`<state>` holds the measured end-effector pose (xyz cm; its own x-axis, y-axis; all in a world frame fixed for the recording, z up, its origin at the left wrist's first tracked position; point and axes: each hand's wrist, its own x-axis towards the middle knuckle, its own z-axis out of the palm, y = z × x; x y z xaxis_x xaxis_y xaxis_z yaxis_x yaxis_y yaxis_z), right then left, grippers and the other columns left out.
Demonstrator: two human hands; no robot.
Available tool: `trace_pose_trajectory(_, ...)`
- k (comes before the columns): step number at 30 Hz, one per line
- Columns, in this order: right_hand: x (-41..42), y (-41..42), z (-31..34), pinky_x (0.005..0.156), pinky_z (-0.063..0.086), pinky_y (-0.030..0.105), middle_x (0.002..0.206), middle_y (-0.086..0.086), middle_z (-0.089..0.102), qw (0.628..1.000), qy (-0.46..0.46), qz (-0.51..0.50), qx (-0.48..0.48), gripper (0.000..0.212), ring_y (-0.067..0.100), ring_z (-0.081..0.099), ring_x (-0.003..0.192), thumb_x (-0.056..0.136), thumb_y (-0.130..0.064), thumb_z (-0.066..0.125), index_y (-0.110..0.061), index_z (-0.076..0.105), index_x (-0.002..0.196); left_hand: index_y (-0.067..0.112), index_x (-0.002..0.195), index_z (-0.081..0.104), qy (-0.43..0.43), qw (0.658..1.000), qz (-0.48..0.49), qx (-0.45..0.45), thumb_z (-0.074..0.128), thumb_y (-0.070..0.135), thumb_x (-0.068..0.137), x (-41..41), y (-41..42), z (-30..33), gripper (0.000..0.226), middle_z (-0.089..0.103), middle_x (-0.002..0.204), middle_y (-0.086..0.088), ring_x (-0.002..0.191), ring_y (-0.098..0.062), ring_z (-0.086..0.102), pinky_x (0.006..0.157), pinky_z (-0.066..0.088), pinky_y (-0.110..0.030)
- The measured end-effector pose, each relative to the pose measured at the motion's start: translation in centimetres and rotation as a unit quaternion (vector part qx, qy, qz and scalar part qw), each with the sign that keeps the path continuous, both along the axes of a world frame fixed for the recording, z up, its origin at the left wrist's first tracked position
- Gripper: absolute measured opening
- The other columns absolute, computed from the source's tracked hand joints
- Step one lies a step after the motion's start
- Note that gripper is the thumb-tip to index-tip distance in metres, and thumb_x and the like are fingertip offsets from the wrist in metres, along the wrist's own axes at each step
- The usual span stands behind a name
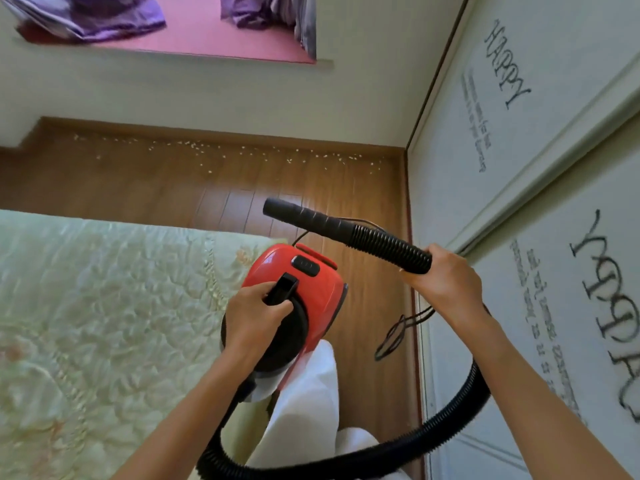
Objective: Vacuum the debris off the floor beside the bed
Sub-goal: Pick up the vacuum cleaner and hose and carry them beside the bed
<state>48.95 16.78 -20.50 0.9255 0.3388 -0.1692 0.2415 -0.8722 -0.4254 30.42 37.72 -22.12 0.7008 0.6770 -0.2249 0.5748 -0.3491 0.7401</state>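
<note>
Debris (221,152) lies mid-frame, untouched; I'm carrying: left hand (254,320) wrapped round the vacuum (304,289) handle, right hand (446,275) gripping the hose (388,247). Next, lower the nozzle (298,213).

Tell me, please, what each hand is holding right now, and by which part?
The left hand grips the red vacuum cleaner by its black top handle. The right hand grips the black ribbed hose just behind the nozzle.

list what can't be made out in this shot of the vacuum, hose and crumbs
Head view, the only one:
- Vacuum handle: mostly covered by the left hand.
- Hose join to the body: hidden behind the left forearm.
- Debris: specks too small to identify.
- Small door lettering: too blurred to read.
</note>
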Motion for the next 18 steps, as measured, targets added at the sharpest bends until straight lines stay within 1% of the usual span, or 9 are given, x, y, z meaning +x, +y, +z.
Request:
trace_pose_trajectory(3, 5.3, 4.1, 0.0, 0.048, 0.028, 0.022, 0.075, -0.001, 0.057, 1.0, -0.02, 0.011, -0.016, 0.021, 0.019, 0.056, 0.067, 0.082, -0.031, 0.067, -0.018, 0.053, 0.088, 0.019, 0.072, 0.07, -0.003, 1.0, -0.002, 0.009, 0.067, 0.021, 0.078, 5.1, 3.9, 0.0, 0.007, 0.063, 0.056, -0.001, 0.056, -0.018, 0.062, 0.061, 0.055, -0.044)
trace_pose_trajectory(6, 10.2, 8.4, 0.7, 0.049, 0.028, 0.022, 0.08, 0.001, 0.058, 0.998, -0.044, 0.024, -0.022, 0.022, 0.021, 0.056, 0.069, 0.082, -0.032, 0.067, -0.017, 0.053, 0.089, 0.019, 0.077, 0.072, -0.014, 1.0, 0.001, 0.019, 0.068, 0.021, 0.078, 9.6, 7.8, 0.6, 0.005, 0.066, 0.06, 0.002, 0.06, -0.015, 0.064, 0.065, 0.055, -0.041)
trace_pose_trajectory(10, 16.3, 13.5, 1.4, 0.051, 0.03, 0.023, 0.082, 0.001, 0.06, 0.996, -0.074, 0.045, -0.022, 0.023, 0.02, 0.055, 0.069, 0.081, -0.034, 0.068, -0.018, 0.057, 0.093, 0.021, 0.083, 0.074, -0.029, 0.999, 0.017, 0.027, 0.068, 0.021, 0.081, 14.7, 12.4, 1.0, 0.006, 0.068, 0.066, 0.007, 0.062, -0.011, 0.065, 0.068, 0.056, -0.037)
trace_pose_trajectory(14, 22.5, 19.5, 1.2, 0.048, 0.024, 0.019, 0.084, -0.001, 0.059, 0.992, -0.085, 0.086, -0.023, 0.024, 0.017, 0.053, 0.07, 0.082, -0.035, 0.068, -0.019, 0.057, 0.096, 0.022, 0.086, 0.074, -0.035, 0.998, 0.053, 0.026, 0.068, 0.02, 0.081, 19.6, 16.8, 0.6, 0.008, 0.069, 0.07, 0.007, 0.065, -0.011, 0.065, 0.069, 0.057, -0.037)
trace_pose_trajectory(16, 25.7, 22.9, 0.6, 0.049, 0.027, 0.021, 0.085, -0.001, 0.059, 0.99, -0.081, 0.115, -0.017, 0.024, 0.017, 0.055, 0.071, 0.082, -0.036, 0.067, -0.019, 0.056, 0.094, 0.021, 0.087, 0.074, -0.029, 0.996, 0.084, 0.015, 0.068, 0.018, 0.08, 22.0, 19.1, 0.1, 0.009, 0.069, 0.069, 0.006, 0.065, -0.014, 0.066, 0.07, 0.057, -0.038)
trace_pose_trajectory(18, 29.1, 26.3, -0.1, 0.054, 0.035, 0.024, 0.084, -0.001, 0.06, 0.986, -0.08, 0.146, -0.014, 0.024, 0.019, 0.058, 0.073, 0.082, -0.038, 0.066, -0.019, 0.056, 0.093, 0.022, 0.085, 0.075, -0.023, 0.992, 0.122, 0.001, 0.069, 0.017, 0.078, 24.6, 21.3, -0.3, 0.01, 0.068, 0.064, 0.006, 0.063, -0.015, 0.066, 0.069, 0.057, -0.04)
